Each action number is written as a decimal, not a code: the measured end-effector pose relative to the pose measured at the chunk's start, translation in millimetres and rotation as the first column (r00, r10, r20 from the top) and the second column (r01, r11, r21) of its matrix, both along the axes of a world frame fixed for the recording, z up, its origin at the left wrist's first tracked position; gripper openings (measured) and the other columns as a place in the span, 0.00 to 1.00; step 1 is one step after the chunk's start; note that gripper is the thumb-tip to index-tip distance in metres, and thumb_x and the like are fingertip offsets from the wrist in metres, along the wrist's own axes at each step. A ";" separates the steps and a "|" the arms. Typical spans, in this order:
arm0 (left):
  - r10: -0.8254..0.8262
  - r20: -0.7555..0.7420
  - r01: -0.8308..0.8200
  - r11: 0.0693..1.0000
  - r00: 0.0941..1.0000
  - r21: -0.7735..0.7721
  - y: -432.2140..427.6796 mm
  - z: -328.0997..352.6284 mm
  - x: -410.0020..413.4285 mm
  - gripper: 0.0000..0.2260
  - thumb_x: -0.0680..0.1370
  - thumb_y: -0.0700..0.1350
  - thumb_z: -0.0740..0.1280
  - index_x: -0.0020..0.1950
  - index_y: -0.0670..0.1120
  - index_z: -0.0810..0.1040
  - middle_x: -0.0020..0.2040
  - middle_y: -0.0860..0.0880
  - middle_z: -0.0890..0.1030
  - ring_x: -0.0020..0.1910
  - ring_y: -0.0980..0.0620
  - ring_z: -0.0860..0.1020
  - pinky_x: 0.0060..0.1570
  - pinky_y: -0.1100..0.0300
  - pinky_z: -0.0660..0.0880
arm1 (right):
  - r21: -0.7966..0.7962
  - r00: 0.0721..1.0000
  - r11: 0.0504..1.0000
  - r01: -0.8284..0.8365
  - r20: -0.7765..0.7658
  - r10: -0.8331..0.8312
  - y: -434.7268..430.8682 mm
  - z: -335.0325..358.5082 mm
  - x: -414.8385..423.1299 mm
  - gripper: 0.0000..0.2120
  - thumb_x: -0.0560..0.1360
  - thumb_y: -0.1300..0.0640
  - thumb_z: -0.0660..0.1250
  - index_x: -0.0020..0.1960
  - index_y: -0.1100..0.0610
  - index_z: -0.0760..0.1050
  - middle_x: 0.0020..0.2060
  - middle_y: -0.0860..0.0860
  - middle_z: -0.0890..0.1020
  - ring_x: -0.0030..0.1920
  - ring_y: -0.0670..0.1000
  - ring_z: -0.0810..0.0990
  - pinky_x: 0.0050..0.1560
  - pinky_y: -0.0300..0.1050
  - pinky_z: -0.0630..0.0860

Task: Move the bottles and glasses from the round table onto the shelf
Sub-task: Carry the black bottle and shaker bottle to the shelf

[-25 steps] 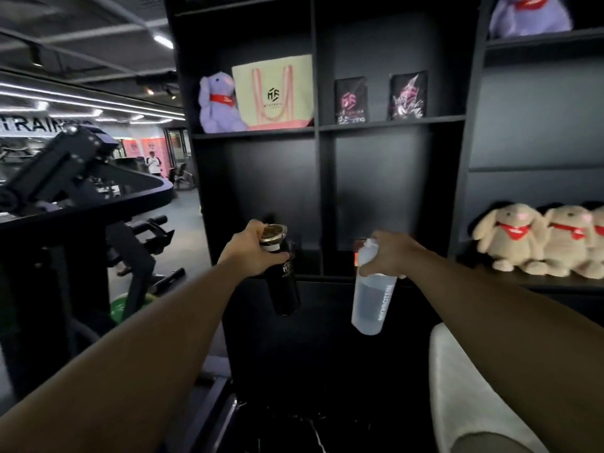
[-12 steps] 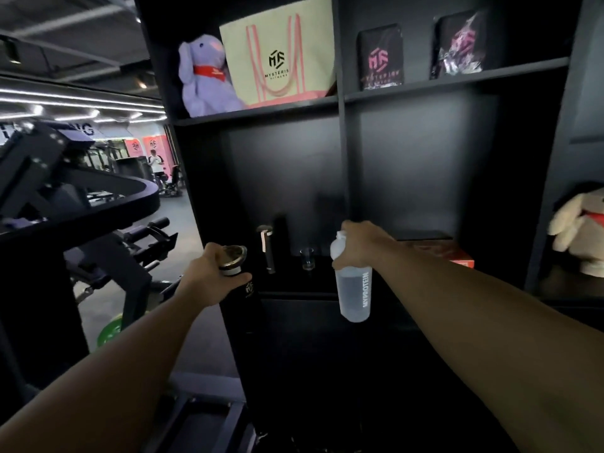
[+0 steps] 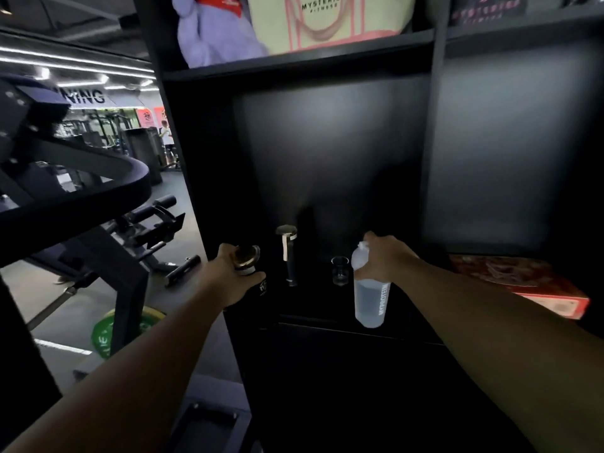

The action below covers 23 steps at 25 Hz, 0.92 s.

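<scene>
My left hand (image 3: 230, 279) grips a black bottle (image 3: 258, 289) with a gold cap by its neck, at the left front corner of the dark shelf compartment (image 3: 313, 308). A translucent shaker bottle (image 3: 372, 299) with white lettering hangs upright from my right hand (image 3: 385, 256), which holds its top at the shelf's front edge. Inside the compartment stand another black bottle (image 3: 289, 256) with a metal cap and a small clear glass (image 3: 340, 271), between my two hands and further back.
A red flat box (image 3: 523, 282) lies in the compartment to the right. Above, a purple plush toy (image 3: 215, 31) and a cream tote bag (image 3: 327, 21) sit on the upper shelf. Black gym equipment (image 3: 75, 191) and a green weight plate (image 3: 104, 335) stand to the left.
The view has come closer to the shelf. Both hands have carried their bottles forward to the compartment's front edge, and the bottle and glass inside now appear larger.
</scene>
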<state>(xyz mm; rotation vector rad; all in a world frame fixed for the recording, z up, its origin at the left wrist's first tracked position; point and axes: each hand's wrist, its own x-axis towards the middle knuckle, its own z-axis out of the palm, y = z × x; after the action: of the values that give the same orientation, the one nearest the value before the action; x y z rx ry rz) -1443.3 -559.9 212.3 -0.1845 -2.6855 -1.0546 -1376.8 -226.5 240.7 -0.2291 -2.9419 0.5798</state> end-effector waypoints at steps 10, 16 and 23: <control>-0.072 0.137 0.077 0.996 0.988 -0.032 5.3 -51.0 -191.0 0.34 0.65 0.56 0.82 0.65 0.50 0.70 0.48 0.51 0.81 0.49 0.45 0.83 0.47 0.56 0.75 | 0.037 0.973 0.981 0.192 0.127 -0.195 25.5 -64.5 -133.2 0.43 0.60 0.42 0.81 0.71 0.51 0.70 0.63 0.55 0.80 0.58 0.59 0.81 0.54 0.53 0.82; -0.115 0.180 0.125 0.991 0.977 -0.046 15.9 -75.9 -235.9 0.34 0.68 0.52 0.83 0.67 0.46 0.70 0.56 0.45 0.85 0.55 0.41 0.84 0.49 0.55 0.75 | 0.018 0.958 0.967 0.255 0.134 -0.255 45.4 -79.0 -173.9 0.49 0.61 0.39 0.81 0.77 0.51 0.66 0.72 0.53 0.74 0.66 0.58 0.77 0.59 0.50 0.79; -0.112 0.160 0.117 0.993 0.981 -0.023 26.2 -81.2 -247.5 0.37 0.69 0.49 0.82 0.73 0.45 0.68 0.59 0.41 0.85 0.58 0.38 0.84 0.49 0.54 0.78 | -0.044 0.958 0.961 0.273 0.097 -0.268 48.5 -80.7 -185.4 0.44 0.67 0.45 0.81 0.76 0.52 0.65 0.71 0.56 0.74 0.67 0.60 0.76 0.64 0.55 0.77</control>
<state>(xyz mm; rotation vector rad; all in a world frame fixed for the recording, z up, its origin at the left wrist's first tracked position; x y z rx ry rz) -1690.8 -533.7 131.0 -0.2748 -2.8662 -1.1032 -1562.2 -178.0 160.0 -0.6694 -2.9076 0.6274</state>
